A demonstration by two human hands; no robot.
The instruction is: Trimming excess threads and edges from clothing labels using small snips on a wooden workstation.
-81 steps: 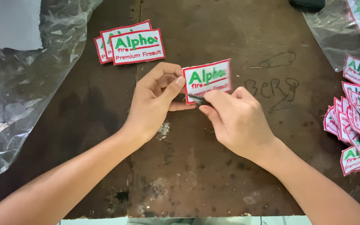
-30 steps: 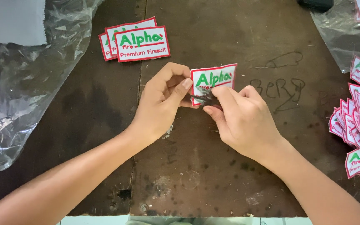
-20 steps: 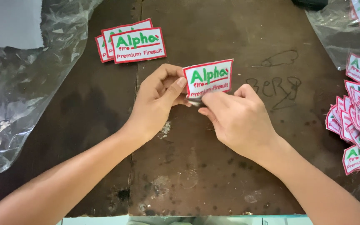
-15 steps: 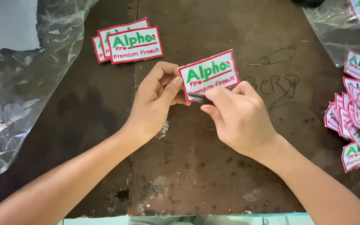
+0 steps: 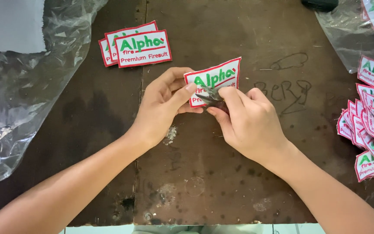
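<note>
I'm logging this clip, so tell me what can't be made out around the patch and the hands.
All in the head view:
- Small metal tool: mostly covered by the right hand, so its kind is unclear.
- Held patch: lower edge hidden by the fingers of both hands; left hand grips its left end.
- Patch pile: cut off by the right edge.
- Dark object: cut off by the top edge.
</note>
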